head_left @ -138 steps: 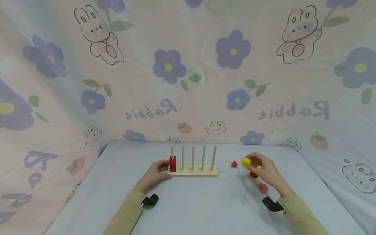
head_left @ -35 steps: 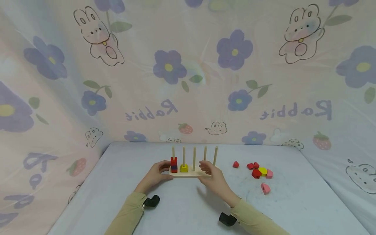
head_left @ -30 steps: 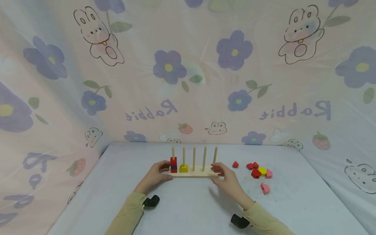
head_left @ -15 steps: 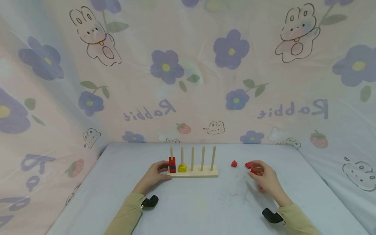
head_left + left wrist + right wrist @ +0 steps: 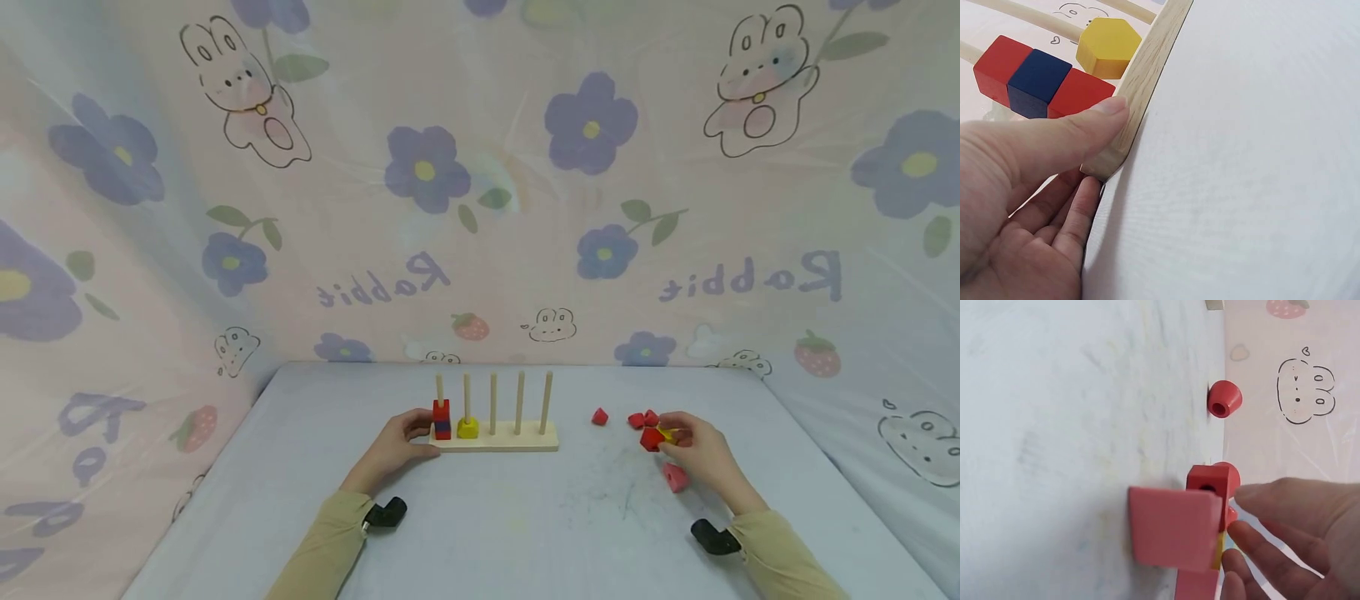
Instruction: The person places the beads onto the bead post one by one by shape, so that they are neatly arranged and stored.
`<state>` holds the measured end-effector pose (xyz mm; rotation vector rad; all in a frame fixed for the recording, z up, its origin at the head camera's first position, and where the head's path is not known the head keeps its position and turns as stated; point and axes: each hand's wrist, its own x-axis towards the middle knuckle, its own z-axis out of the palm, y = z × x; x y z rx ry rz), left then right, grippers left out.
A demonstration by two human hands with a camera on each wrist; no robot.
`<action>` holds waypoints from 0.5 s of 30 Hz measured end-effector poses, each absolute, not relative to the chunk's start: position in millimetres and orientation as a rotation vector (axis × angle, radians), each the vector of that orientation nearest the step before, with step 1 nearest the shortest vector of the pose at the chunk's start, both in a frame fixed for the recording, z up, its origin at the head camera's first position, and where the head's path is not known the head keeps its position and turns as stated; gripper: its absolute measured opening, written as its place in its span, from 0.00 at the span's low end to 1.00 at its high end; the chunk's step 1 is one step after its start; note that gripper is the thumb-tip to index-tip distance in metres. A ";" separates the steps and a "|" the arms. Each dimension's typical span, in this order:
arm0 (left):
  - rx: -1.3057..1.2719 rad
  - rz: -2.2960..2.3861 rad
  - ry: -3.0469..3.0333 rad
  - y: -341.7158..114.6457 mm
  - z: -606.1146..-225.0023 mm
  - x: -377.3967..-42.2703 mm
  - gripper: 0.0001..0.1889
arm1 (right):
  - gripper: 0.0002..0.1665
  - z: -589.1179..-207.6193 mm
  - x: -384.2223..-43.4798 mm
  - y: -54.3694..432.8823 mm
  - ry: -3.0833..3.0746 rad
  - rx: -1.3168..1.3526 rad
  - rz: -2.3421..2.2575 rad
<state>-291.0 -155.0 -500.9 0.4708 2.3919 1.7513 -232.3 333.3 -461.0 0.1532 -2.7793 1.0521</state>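
My left hand (image 5: pixel 395 443) grips the left end of a wooden peg board (image 5: pixel 517 443), thumb along its front edge in the left wrist view. The leftmost peg carries a red, a blue (image 5: pixel 1036 78) and a red block (image 5: pixel 1002 65). At the foot of the second peg lies a yellow hexagonal block (image 5: pixel 1110 47). Over a group of loose blocks, my right hand (image 5: pixel 701 454) has its thumb and fingers spread around another yellow block (image 5: pixel 667 435). A red block (image 5: pixel 651 439) sits against it, and a pink block (image 5: pixel 1175 528) covers much of the yellow one in the right wrist view.
The other three pegs (image 5: pixel 521 404) stand bare. Small red blocks (image 5: pixel 636 420) lie behind the group, and a lone red tapered block (image 5: pixel 600 417) sits between it and the board. A pink block (image 5: pixel 676 477) lies nearer the front. A patterned curtain (image 5: pixel 480 250) backs the white table.
My right hand has put a yellow block on the second peg, left the board and gone right to the loose blocks. My left hand stays on the board.
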 end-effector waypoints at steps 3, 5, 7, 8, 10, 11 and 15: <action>0.459 1.746 2.394 -154.9 -499.8 -291.5 0.32 | 0.23 -461.4 -234.1 331.0 -2.790 0.176 1.011; 0.447 1.737 2.399 -154.9 -500.1 -292.1 0.32 | 0.22 -462.4 -236.2 329.7 -2.800 0.191 0.986; 0.443 1.730 2.400 -155.0 -500.9 -292.8 0.32 | 0.22 -463.7 -238.4 328.9 -2.807 0.205 0.975; 0.442 1.727 2.401 -155.1 -501.0 -292.8 0.32 | 0.21 -464.5 -239.6 328.7 -2.809 0.212 0.970; 0.446 1.726 2.398 -155.4 -501.1 -292.6 0.32 | 0.21 -465.8 -241.5 328.3 -2.817 0.220 0.968; 0.447 1.728 2.395 -154.7 -497.7 -290.2 0.32 | 0.22 -466.0 -242.2 328.0 -2.819 0.222 0.971; 0.454 1.735 2.396 -153.9 -493.5 -287.4 0.31 | 0.22 -463.7 -243.7 327.8 -2.844 0.239 0.986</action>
